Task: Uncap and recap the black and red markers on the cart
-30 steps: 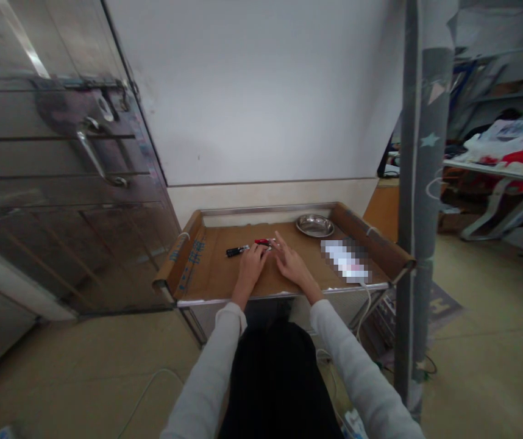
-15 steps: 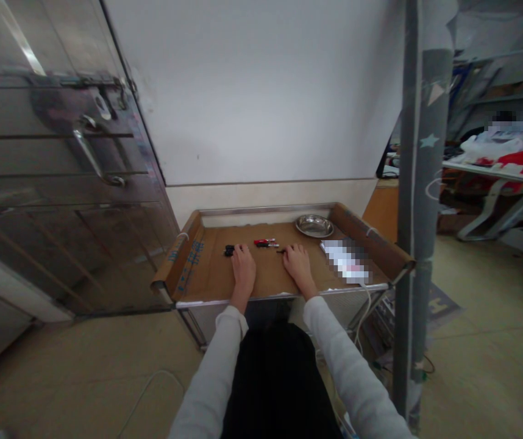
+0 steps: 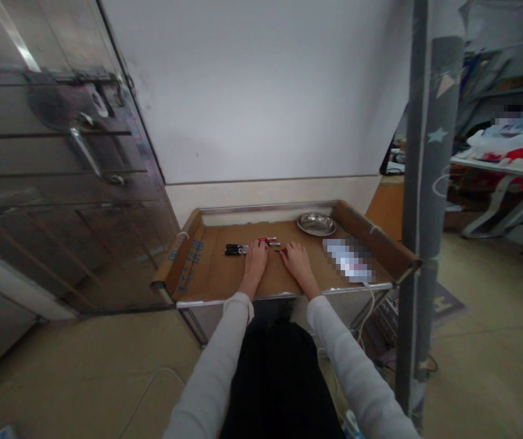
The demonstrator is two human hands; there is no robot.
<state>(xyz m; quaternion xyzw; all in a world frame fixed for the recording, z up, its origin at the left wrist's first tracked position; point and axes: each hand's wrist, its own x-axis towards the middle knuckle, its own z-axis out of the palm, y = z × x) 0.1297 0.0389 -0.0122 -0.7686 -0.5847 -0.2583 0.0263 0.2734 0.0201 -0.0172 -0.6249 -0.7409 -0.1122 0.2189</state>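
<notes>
My left hand [image 3: 256, 257] is curled, fingertips down, over the left ends of a red pen-like item [image 3: 268, 239] and a dark one beside it; what its fingers hold is hidden. Left of that hand, black pen-like items [image 3: 235, 249] lie side by side on the cardboard-lined table [image 3: 216, 280]. My right hand [image 3: 296, 260] rests a short way to the right with its fingers closed. A small dark piece [image 3: 279, 250] pokes out from its fingertips toward the left hand, too small to name.
A round metal dish [image 3: 316, 224] stands at the back right. Before it lies a blurred white item [image 3: 347, 261] with a cable hanging over the front edge. Raised cardboard sides [image 3: 177, 256] bound the table. A grey pole [image 3: 430, 183] rises to the right.
My left hand has moved right, off the black items and up to the red one, uncovering more of the black ones. My right hand has barely shifted.
</notes>
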